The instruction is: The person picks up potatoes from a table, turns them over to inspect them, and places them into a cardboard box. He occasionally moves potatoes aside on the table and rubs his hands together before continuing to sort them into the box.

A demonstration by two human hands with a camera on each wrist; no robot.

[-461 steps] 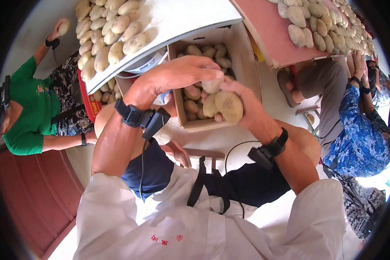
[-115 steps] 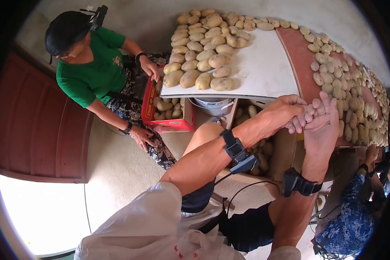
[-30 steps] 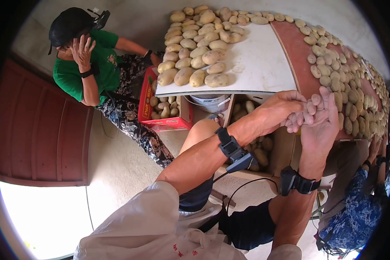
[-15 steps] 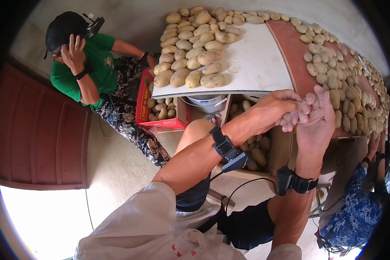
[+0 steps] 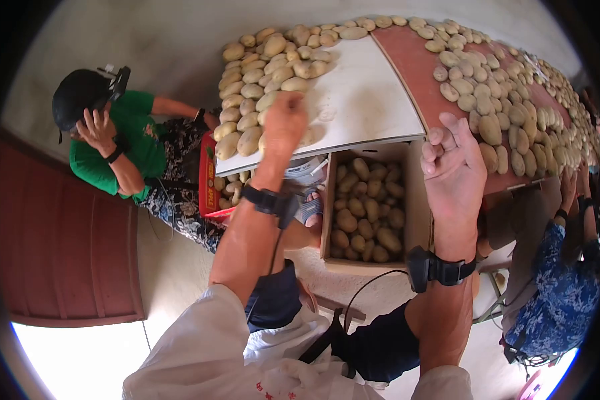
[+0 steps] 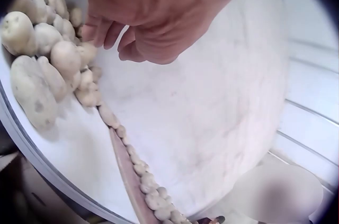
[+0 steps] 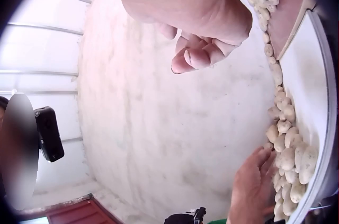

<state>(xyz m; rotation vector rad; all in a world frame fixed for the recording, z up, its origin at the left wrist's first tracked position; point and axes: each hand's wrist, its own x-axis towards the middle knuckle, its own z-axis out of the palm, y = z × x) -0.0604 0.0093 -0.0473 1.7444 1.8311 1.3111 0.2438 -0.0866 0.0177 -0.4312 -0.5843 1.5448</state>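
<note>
My left hand (image 5: 287,125), blurred in the head view, reaches over the potatoes (image 5: 249,141) on the left side of the white board (image 5: 370,100). In the left wrist view, that hand (image 6: 164,12) has loosely bent fingers near potatoes (image 6: 66,59), with nothing visible in its grasp. My right hand (image 5: 455,170) is raised palm up, fingers loosely bent and empty, by the board's right corner. The right wrist view shows the right hand (image 7: 185,12) with relaxed fingers, and the left hand (image 7: 251,187) beside potatoes (image 7: 288,155).
Below the board stands a cardboard box (image 5: 418,213) of potatoes. To its left are a bucket (image 5: 304,172) and a red box (image 5: 207,180). Many potatoes cover the red board (image 5: 407,53). A person in green (image 5: 130,123) sits at left; another in blue (image 5: 553,293), at right.
My left hand has left my right hand and moved left over the potatoes. The right hand stays raised. The head view has shifted, and the cardboard box shows more fully.
</note>
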